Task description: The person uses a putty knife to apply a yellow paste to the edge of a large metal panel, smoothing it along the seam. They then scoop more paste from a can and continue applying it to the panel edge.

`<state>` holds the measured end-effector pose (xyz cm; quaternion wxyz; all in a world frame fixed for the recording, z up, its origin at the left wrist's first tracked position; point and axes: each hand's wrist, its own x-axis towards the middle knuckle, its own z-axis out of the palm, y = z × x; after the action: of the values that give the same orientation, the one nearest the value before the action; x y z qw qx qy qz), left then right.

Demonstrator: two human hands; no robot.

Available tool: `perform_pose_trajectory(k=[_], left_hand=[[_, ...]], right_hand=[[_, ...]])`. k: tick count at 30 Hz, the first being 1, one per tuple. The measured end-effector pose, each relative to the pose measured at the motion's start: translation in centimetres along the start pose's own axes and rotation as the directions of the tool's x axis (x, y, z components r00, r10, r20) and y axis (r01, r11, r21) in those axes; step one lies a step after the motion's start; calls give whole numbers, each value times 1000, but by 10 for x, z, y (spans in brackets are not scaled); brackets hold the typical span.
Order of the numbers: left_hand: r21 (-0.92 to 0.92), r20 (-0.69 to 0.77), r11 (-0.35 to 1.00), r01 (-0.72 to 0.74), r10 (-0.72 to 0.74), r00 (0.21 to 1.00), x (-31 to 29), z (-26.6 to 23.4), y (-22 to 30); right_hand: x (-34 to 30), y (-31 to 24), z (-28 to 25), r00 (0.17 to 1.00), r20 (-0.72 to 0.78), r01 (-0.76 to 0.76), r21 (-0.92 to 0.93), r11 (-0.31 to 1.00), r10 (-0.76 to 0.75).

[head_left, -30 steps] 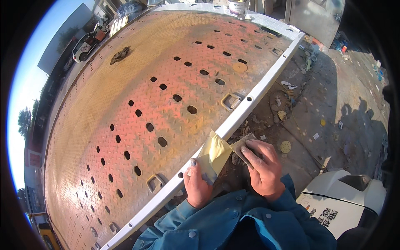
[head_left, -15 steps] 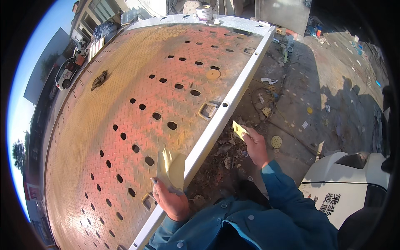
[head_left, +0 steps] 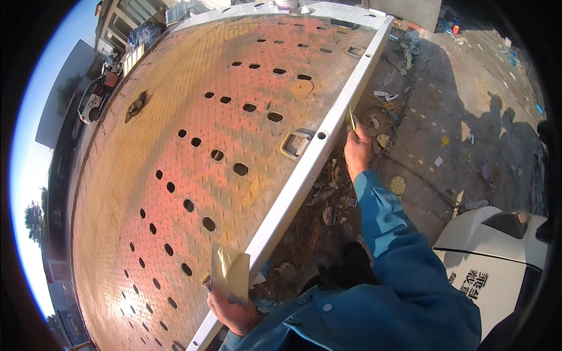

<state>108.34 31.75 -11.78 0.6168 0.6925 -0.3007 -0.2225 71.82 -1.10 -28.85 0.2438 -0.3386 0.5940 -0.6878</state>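
Observation:
My left hand (head_left: 234, 311) grips a flat board (head_left: 241, 279) smeared with pale yellow putty (head_left: 226, 262), held over the near part of the white-edged metal platform. Farther off, my right hand (head_left: 357, 153) is closed on a thin yellow putty spreader (head_left: 352, 119), seen nearly edge-on. The spreader stands upright at the outer side of the white edge rail (head_left: 288, 186); whether its blade touches the rail I cannot tell. Round holes (head_left: 321, 136) show along the rail's top. Inside it lies the red and rusty-yellow tread-plate deck (head_left: 181, 126), pierced by rows of oval slots.
A metal tie-down ring (head_left: 294, 144) sits beside the rail. On the deck lie a round tan disc (head_left: 302, 87) and a dark rag (head_left: 136, 106). A can (head_left: 287, 4) stands at the far edge. Litter and a perforated disc (head_left: 397, 185) lie on the ground; a white vehicle part (head_left: 486, 257) is at right.
My right hand has moved forward and up to the rail with the spreader, which has turned edge-on. My left hand with the board has shifted slightly left and toward me.

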Motion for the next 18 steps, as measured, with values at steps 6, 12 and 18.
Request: perform_pose_trajectory(k=[6, 12, 18], left_hand=[[-150, -17, 983, 108, -111, 994, 4, -1, -8], [-308, 0, 932, 193, -203, 979, 3, 3, 1], [10, 37, 1000, -25, 25, 999, -6, 3, -8]], right_hand=[[-86, -26, 5, 989, 75, 128, -36, 991, -125], [-179, -56, 3, 967, 181, 184, -11, 983, -179], [-265, -81, -18, 921, 381, 98, -27, 995, -80]])
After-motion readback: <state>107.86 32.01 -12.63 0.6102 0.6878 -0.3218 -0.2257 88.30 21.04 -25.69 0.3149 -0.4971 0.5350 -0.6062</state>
